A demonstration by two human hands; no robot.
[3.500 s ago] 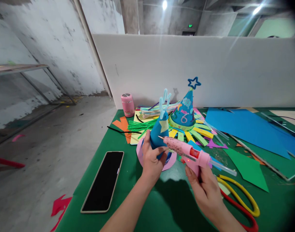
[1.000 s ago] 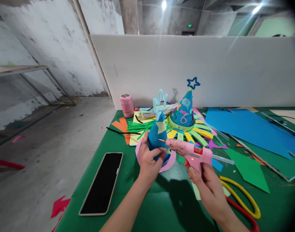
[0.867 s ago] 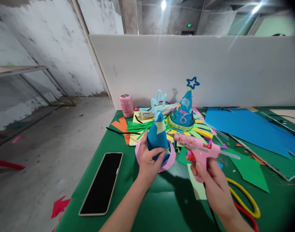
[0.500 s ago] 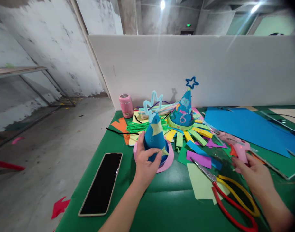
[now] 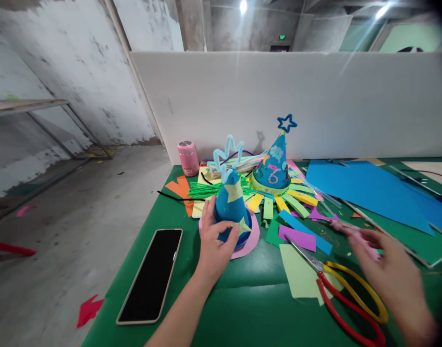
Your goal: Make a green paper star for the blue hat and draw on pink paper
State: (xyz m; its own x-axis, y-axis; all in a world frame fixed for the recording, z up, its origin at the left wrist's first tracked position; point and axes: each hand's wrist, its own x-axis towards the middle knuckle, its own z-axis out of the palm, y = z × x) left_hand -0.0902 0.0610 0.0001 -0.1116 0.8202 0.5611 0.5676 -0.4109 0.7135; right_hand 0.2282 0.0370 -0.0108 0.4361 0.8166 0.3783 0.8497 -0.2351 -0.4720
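Observation:
My left hand (image 5: 216, 241) is closed around the lower side of a blue paper cone hat (image 5: 226, 208) that stands on a pink brim (image 5: 255, 241). Its thumb presses by a pale yellow-green paper star (image 5: 244, 226) low on the cone. A light blue pipe-cleaner shape (image 5: 228, 153) tops this hat. On the right, my right hand (image 5: 387, 265) grips a pink glue gun (image 5: 347, 228), somewhat blurred, with its nozzle pointing left. Red and yellow-handled scissors (image 5: 351, 294) lie open between my hands, partly over a pale green sheet (image 5: 296, 277).
A second decorated cone hat (image 5: 273, 168) with a dark blue star stands behind. Green pipe cleaners (image 5: 213, 189), a pink canister (image 5: 188, 158) and blue sheets (image 5: 368, 188) lie around. A phone (image 5: 152, 274) rests near the left table edge. A white board (image 5: 296, 106) closes off the back.
My right hand has lifted and turned the glue gun, so its nozzle now points left over the paper scraps. My left hand stays on the hat, its thumb slightly shifted by the star.

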